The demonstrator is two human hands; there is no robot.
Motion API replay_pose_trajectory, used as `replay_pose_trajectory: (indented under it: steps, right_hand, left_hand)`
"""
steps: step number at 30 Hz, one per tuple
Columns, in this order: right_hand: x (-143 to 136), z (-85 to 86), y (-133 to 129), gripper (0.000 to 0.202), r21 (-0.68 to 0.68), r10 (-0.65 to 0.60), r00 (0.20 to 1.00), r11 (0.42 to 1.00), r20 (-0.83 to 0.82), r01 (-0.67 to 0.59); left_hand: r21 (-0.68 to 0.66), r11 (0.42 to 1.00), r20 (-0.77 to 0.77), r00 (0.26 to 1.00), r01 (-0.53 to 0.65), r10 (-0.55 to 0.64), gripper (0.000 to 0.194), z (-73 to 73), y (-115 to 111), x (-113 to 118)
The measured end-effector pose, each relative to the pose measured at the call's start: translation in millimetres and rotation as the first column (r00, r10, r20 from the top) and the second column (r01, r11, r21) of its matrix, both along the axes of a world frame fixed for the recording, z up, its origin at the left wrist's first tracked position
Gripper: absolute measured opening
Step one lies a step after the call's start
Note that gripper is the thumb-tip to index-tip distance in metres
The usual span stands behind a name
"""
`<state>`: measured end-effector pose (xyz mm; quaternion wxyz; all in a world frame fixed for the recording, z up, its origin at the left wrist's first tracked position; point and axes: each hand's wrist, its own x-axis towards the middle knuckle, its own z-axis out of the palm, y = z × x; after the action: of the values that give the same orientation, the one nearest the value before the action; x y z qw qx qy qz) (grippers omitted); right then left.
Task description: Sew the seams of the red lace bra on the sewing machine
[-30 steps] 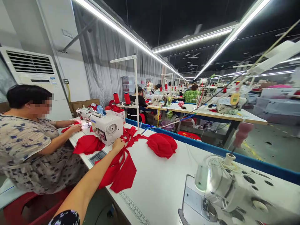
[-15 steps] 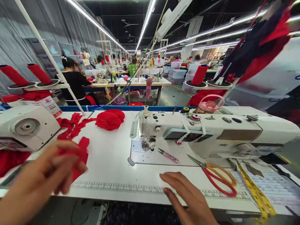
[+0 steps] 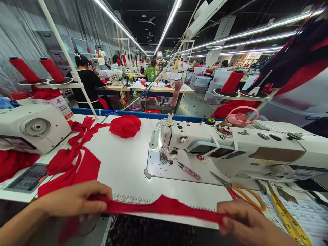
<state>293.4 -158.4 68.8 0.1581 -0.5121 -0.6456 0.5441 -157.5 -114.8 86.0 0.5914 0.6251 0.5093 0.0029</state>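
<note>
My left hand [image 3: 82, 198] grips one end of a red fabric strip [image 3: 164, 206] at the table's front edge, and a loose tail of it hangs blurred below that hand. The other end is pinched in my right hand [image 3: 243, 218], so the strip stretches between both hands over the printed ruler. More red fabric [image 3: 87, 165] lies on the left of the table, and a bunched red piece [image 3: 125, 126] rests farther back. Beyond the strip stands a white sewing machine [image 3: 256, 147]. Pink thread snips [image 3: 189, 171] lie on its bed.
Scissors with orange and red handles [image 3: 248, 196] and a yellow tape measure [image 3: 287, 215] lie at the right. A second machine [image 3: 36, 128] stands at the left. Red thread cones [image 3: 52, 70] are on stands. A person in black [image 3: 85, 83] sits farther back.
Both hands were without the strip before; now they hold it stretched between them. My left hand moved right, my right hand moved right and a little down. The camera view shifted left.
</note>
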Motion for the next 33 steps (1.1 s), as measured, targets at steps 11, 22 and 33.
replay_pose_trajectory:
  steps: [11,22,33]
  right_hand:
    - [-20.2,-33.6,34.5,0.024,-0.239,0.019,0.965,0.970,0.262,0.046]
    - [-21.4,-66.8,29.3,0.028,0.842,-0.379,0.799,0.466,0.467,-0.272]
    - [-96.7,-114.4,12.5,0.035,0.872,-0.259,0.861,0.355,0.438,-0.336]
  left_hand:
    - [0.777,0.627,-0.199,0.968,0.060,0.155,0.041,-72.0,16.6,52.9]
    - [0.911,-0.224,-0.328,0.937,0.347,0.117,0.080,-156.4,-34.0,163.5]
    - [0.904,-0.193,-0.372,0.924,0.382,0.089,0.069,-137.1,-30.9,141.4]
